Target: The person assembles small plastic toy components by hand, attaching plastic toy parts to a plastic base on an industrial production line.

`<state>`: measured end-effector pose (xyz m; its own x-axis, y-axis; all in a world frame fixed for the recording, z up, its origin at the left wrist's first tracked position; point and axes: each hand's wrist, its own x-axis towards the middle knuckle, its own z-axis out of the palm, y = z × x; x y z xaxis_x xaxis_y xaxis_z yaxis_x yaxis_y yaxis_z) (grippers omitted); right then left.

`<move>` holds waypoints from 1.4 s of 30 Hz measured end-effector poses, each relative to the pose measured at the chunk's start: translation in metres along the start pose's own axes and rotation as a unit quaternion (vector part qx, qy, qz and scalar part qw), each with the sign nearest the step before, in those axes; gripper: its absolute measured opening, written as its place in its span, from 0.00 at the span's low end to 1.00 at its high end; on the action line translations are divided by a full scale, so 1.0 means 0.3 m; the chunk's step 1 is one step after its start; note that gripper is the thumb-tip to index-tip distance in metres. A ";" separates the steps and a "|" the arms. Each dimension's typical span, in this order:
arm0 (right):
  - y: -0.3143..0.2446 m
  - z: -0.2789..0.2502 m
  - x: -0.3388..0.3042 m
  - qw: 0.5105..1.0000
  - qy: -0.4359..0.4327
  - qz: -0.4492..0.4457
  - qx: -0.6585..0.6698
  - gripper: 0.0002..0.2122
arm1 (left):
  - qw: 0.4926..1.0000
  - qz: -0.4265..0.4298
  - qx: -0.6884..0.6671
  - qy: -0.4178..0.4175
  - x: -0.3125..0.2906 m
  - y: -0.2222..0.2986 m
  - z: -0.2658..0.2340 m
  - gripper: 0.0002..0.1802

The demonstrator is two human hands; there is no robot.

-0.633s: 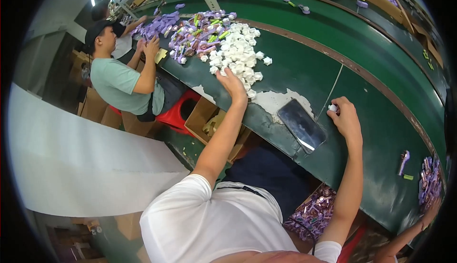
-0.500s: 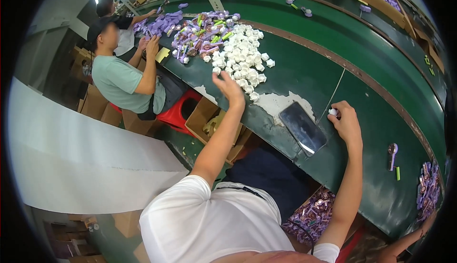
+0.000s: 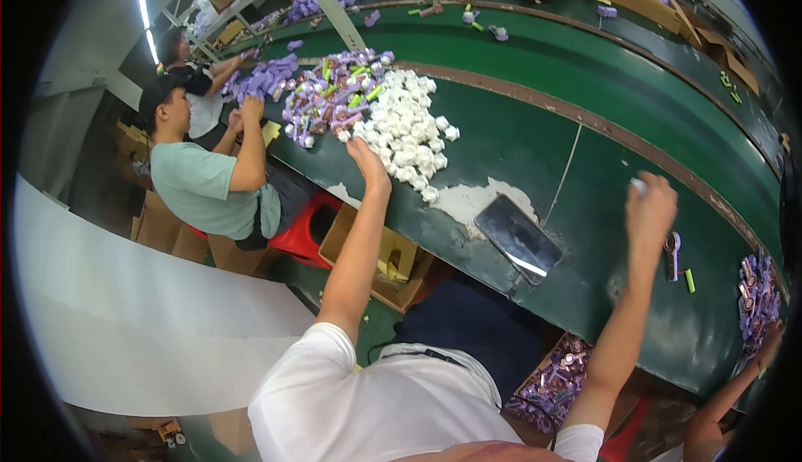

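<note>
My right hand (image 3: 652, 207) is closed on a small white piece (image 3: 638, 185) over the right of the green table, its fingers partly hiding it. Just below it on the table lie a purple handled piece with a round head (image 3: 672, 255) and a lime-green cylinder (image 3: 689, 281). My left hand (image 3: 370, 167) reaches to the near edge of a heap of white faceted, cup-like pieces (image 3: 405, 124), fingers stretched out and nothing visible in them. Beside that heap is a mixed pile of purple pieces and green cylinders (image 3: 326, 99).
A dark phone (image 3: 520, 236) lies between my arms on a peeled patch. Purple pieces (image 3: 756, 295) are piled at the right, near another person's hand (image 3: 770, 341). A person in a green shirt (image 3: 200, 178) sits at the left. Open cartons (image 3: 393, 291) stand under the table edge.
My right hand has moved right, away from the phone and toward the purple handled piece, carrying the white piece. My left hand stays by the heap. The whole view has shifted slightly.
</note>
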<state>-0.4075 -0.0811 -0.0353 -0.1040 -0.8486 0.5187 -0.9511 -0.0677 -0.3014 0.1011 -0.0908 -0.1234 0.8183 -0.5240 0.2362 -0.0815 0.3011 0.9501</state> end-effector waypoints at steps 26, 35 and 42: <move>0.372 0.009 -0.006 0.958 -0.238 0.135 0.088 0.13 | 0.940 0.232 0.168 -0.185 -0.609 0.261 0.102 0.18; -0.067 0.048 -0.016 0.798 -0.103 0.014 0.594 0.15 | 0.857 0.109 -0.076 -0.498 -0.831 0.304 0.541 0.21; -0.139 0.107 -0.059 0.696 -0.075 0.053 0.712 0.14 | 0.829 0.040 -0.040 -0.557 -0.844 0.221 0.679 0.13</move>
<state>-0.3567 -0.0802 -0.0576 -0.0186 -0.9265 0.3758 0.3236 -0.3612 -0.8745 -0.2275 -0.1006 -0.0789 -0.2238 -0.8968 0.3817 -0.0349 0.3987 0.9164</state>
